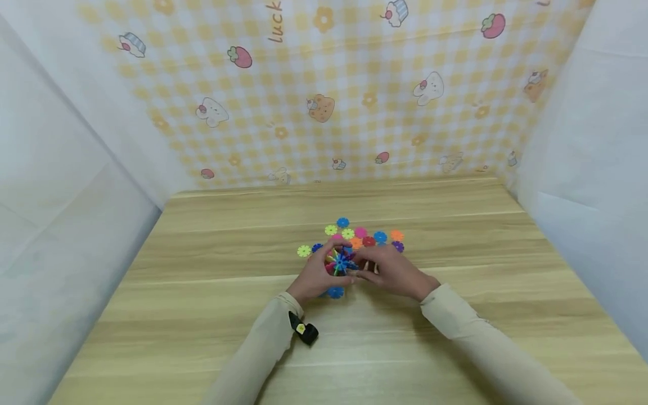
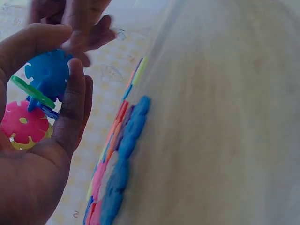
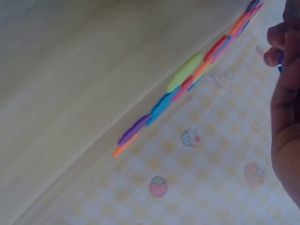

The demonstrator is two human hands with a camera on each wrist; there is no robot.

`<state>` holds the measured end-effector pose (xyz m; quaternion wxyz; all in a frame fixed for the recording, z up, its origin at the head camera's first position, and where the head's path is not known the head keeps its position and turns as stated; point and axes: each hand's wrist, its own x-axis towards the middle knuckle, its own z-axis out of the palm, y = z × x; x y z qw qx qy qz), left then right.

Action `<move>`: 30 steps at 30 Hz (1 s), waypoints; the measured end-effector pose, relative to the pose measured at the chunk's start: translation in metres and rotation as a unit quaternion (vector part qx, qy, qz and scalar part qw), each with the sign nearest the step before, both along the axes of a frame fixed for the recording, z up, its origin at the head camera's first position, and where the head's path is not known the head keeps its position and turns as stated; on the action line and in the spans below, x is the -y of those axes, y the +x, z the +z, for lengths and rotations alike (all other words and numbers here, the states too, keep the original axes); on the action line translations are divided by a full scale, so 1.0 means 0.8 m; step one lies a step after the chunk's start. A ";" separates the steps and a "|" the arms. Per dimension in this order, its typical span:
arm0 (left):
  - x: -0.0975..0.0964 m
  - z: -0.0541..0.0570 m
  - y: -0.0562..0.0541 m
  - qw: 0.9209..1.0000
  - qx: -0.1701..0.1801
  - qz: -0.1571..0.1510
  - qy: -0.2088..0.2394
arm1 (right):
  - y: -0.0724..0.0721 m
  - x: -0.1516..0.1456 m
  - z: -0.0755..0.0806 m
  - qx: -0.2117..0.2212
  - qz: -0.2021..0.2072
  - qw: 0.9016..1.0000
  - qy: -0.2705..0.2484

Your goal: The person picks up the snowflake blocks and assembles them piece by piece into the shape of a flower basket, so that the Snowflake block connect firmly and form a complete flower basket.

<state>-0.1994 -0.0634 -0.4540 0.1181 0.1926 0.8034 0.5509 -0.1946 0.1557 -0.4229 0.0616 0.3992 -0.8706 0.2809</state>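
Wood tabletop [image 1: 349, 365]: offers room at 6 o'clock. Left hand [image 1: 316, 275]: nearer, curls round the cluster of interlocked discs [image 1: 340, 262], roundish, long axis not evident. Right hand [image 1: 397, 271]: narrow, fingers bent in at the cluster's 3 o'clock; whether they pinch cannot be told. Loose discs [image 1: 369, 241]: spread 10 to 2 o'clock. Patterned cloth [image 1: 349, 73]: 12 o'clock, beyond the tabletop's far edge.
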 end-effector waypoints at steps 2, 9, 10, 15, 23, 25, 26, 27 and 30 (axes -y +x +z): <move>0.001 0.001 -0.001 1.000 0.007 0.005 0.007 | -0.001 -0.013 -0.001 0.017 -0.008 1.000 0.013; 0.009 0.001 0.002 0.999 0.030 0.030 0.023 | -0.021 -0.060 -0.003 0.040 -0.090 0.994 0.049; 0.010 0.001 0.003 0.999 0.035 0.033 0.025 | -0.025 -0.066 -0.003 0.043 -0.107 0.992 0.056; 0.013 -0.001 0.004 0.997 0.058 0.035 0.031 | -0.039 -0.081 -0.001 0.073 -0.167 0.978 0.102; 0.011 0.003 0.003 0.997 0.060 0.022 0.044 | -0.052 -0.068 -0.008 0.083 -0.210 0.960 0.165; 0.008 0.004 0.004 0.998 0.034 0.020 0.040 | -0.054 -0.064 -0.011 0.075 -0.217 0.958 0.174; 0.007 0.005 0.004 0.999 0.012 0.019 0.030 | -0.055 -0.062 -0.011 0.070 -0.219 0.957 0.175; 0.005 0.006 0.005 1.000 -0.017 0.018 0.013 | -0.056 -0.060 -0.012 0.067 -0.222 0.957 0.174; 0.000 0.009 0.006 0.993 -0.110 0.013 -0.037 | -0.059 -0.058 -0.013 0.070 -0.230 0.956 0.166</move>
